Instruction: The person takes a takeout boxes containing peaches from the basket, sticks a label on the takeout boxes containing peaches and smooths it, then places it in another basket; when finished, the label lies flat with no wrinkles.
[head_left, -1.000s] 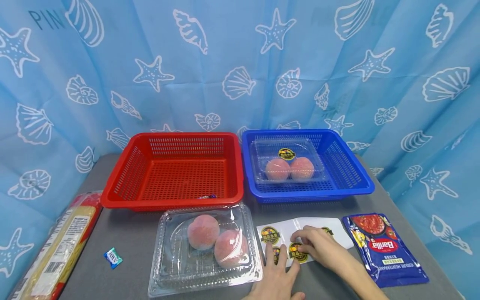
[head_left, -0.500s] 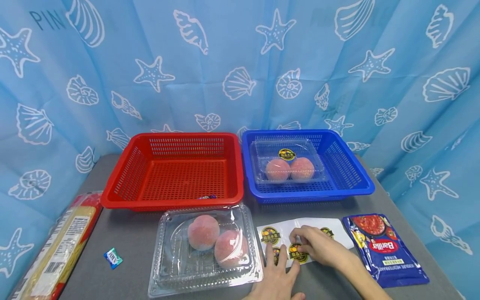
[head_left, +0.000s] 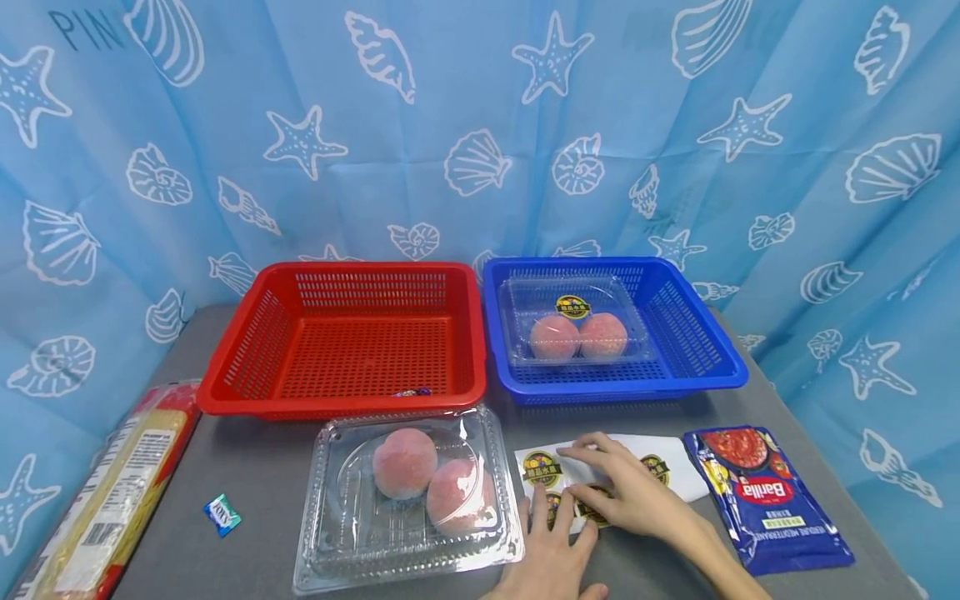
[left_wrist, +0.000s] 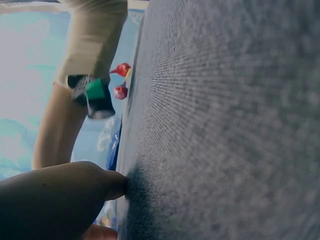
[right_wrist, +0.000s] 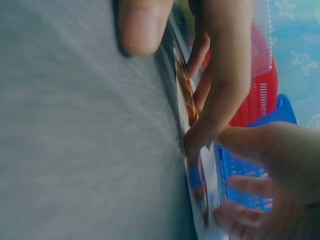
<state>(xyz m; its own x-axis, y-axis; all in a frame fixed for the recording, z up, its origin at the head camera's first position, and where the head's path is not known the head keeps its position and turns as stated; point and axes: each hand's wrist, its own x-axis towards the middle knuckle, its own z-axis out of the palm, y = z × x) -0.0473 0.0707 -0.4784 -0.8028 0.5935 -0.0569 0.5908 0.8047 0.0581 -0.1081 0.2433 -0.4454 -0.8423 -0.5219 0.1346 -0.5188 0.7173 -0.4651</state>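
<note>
A white sticker sheet [head_left: 693, 483] with round yellow-and-black stickers [head_left: 542, 469] lies on the grey table [head_left: 262, 475] at the near middle. My left hand [head_left: 558, 521] presses flat on the sheet's near left corner, fingers straight. My right hand [head_left: 600, 479] lies across the sheet's middle with fingers stretched toward the far left and the thumb beside a sticker. The right wrist view shows the sheet [right_wrist: 192, 165] edge-on, the left hand's fingers [right_wrist: 220, 90] pressing it, and my right hand's thumb and fingers apart. A closed clear clamshell [head_left: 352, 533] holding two peaches [head_left: 405, 462] sits left of the sheet.
Behind stand a red basket [head_left: 330, 406] with a small wrapped item [head_left: 412, 392] and a blue basket [head_left: 622, 387] holding a stickered clamshell of peaches [head_left: 573, 325]. A Barilla sauce pouch [head_left: 765, 500] lies right; a pasta pack [head_left: 112, 500] and small candy [head_left: 222, 514] lie left.
My right hand's fingers have uncurled from over a sticker and stretched toward the sheet's far left. The left hand has stayed pressed on the sheet.
</note>
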